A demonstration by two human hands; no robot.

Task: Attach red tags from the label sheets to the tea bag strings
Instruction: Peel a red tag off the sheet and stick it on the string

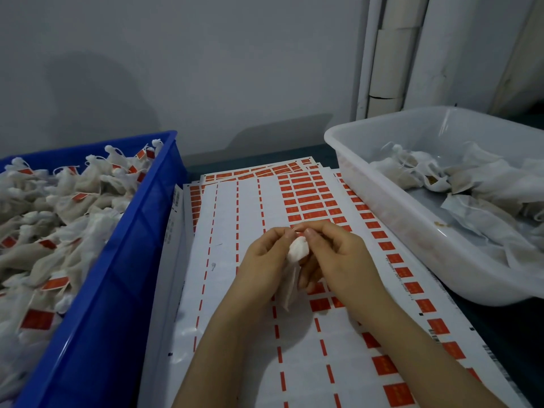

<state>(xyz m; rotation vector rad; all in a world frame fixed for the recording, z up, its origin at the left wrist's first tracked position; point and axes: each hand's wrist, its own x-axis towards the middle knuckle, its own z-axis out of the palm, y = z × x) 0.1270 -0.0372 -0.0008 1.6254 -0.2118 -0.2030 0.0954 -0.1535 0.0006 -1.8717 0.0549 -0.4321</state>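
A white tea bag [295, 254] hangs between my two hands above the label sheets [235, 231]. My left hand [263, 260] grips the bag's gathered top with curled fingers. My right hand [335, 254] meets it from the right, and its thumb and fingers pinch a red tag [300, 228] at the top of the bag. The string itself is too thin to make out. The sheets are white, with rows of red tags [312, 201] left on their right half and bare strips on the left.
A blue crate [123, 260] on the left is heaped with tea bags that carry red tags. A clear plastic tub [412, 231] on the right holds several untagged tea bags. A grey wall stands close behind the table.
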